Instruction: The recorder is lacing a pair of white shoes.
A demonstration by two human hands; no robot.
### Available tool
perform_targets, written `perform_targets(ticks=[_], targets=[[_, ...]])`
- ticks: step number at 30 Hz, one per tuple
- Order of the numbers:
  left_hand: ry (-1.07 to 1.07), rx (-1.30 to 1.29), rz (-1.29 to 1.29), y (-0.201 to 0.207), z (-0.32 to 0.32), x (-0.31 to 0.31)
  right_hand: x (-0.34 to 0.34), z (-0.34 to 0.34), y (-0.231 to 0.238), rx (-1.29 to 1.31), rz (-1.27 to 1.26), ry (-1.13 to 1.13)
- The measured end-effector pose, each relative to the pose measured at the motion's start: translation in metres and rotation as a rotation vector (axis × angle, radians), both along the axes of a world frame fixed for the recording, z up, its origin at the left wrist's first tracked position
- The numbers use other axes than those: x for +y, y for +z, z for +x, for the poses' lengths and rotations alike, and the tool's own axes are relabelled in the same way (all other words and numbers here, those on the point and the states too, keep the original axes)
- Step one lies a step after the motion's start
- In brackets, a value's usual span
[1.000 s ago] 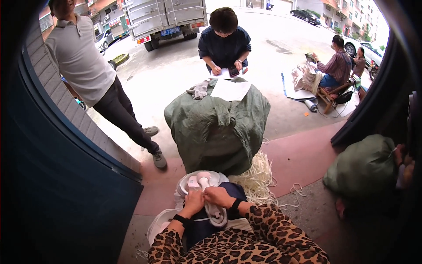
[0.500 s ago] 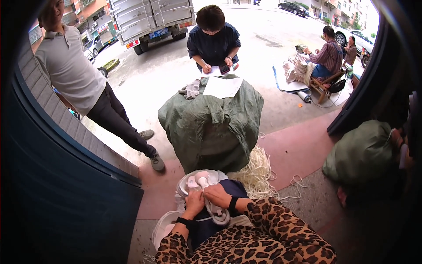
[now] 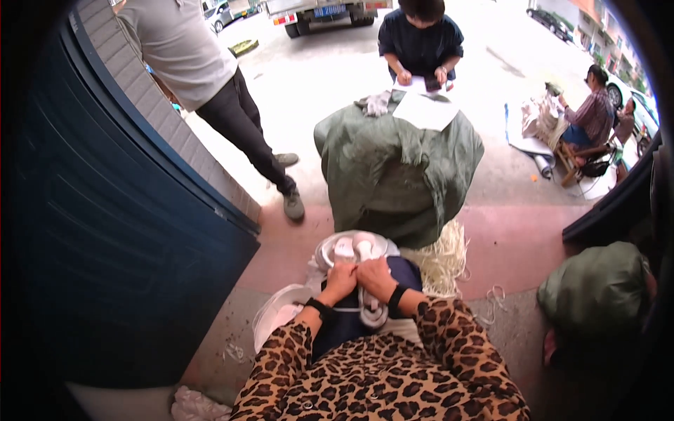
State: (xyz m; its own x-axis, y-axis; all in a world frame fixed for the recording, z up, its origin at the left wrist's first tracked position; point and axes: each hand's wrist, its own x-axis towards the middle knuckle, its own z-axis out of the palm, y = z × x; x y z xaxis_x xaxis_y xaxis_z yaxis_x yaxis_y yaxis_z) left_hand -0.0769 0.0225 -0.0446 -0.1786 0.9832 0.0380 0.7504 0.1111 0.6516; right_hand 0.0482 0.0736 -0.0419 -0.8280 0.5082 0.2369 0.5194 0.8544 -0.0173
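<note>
My view has dipped leftward, but the handwork hasn't shifted: this side of the green sack (image 3: 397,175), my left hand (image 3: 342,279) and right hand (image 3: 377,277) meet, fingertips pinching the pale strap (image 3: 374,316).

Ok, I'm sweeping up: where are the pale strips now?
In the head view, the pale strips lie right of the right hand, by the foot of the big green sack.
</note>
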Motion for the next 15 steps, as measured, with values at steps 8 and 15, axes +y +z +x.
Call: perform_targets(ticks=[8, 15], targets=[[0.075, 0.243, 0.188, 0.013, 0.022, -0.023, -0.001, 0.057, 0.026, 0.043, -0.456, 0.345], [-0.299, 0.404, 0.365, 0.047, 0.047, -0.034, -0.013, 0.093, 0.035, 0.437, -0.969, 0.025]])
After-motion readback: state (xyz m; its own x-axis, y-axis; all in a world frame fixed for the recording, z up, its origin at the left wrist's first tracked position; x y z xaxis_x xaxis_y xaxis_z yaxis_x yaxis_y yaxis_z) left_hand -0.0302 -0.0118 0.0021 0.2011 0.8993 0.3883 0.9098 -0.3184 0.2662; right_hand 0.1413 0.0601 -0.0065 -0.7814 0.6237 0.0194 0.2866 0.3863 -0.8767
